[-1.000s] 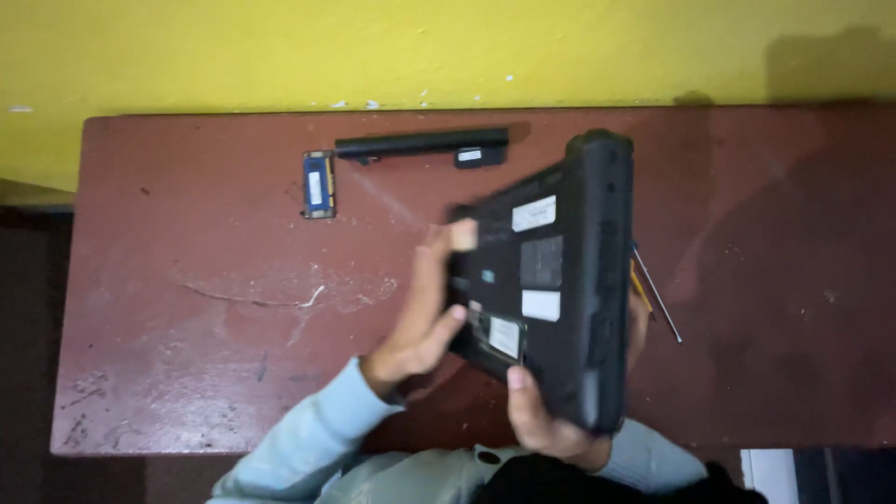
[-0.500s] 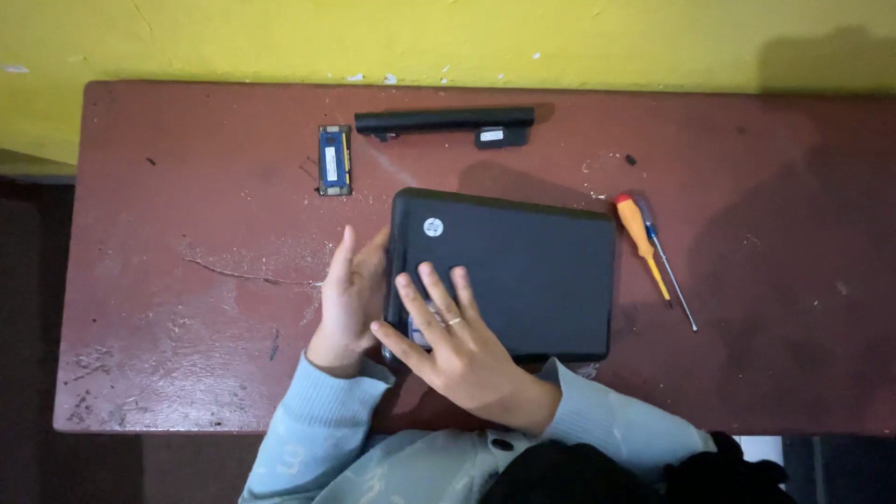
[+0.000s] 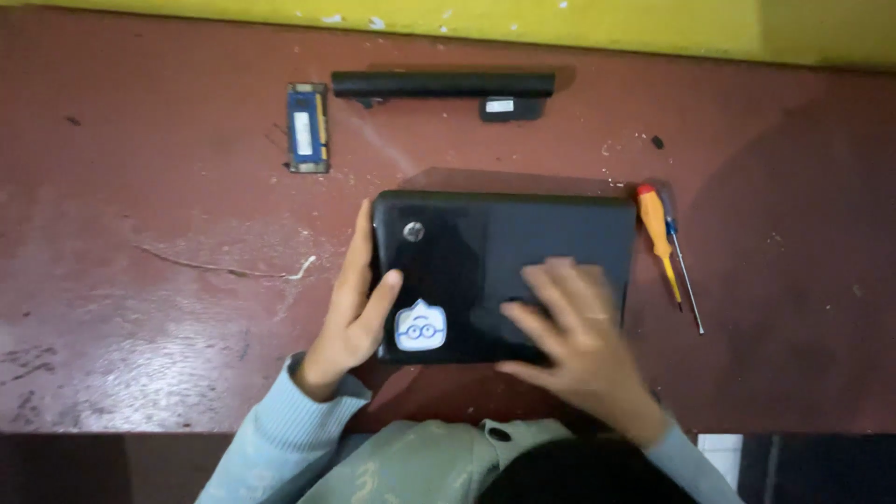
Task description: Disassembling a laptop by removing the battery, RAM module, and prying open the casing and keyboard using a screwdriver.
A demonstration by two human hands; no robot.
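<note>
A closed black laptop [image 3: 523,247] lies lid up on the dark red table [image 3: 140,233], with a round logo and a white cartoon sticker on its lid. My left hand [image 3: 353,308] grips the laptop's left edge, thumb over the lid beside the sticker. My right hand [image 3: 574,341] lies flat on the lid's near right part, fingers spread and blurred.
A long black battery bar [image 3: 443,89] and a small blue memory module [image 3: 307,128] lie at the back of the table. An orange-handled screwdriver [image 3: 658,238] and a thinner screwdriver [image 3: 683,271] lie right of the laptop. A yellow wall [image 3: 653,23] borders the far edge.
The laptop, held on edge with its underside showing a second ago, now lies flat, lid up. My left hand has taken its left edge; my right hand has slid to the lid's right.
</note>
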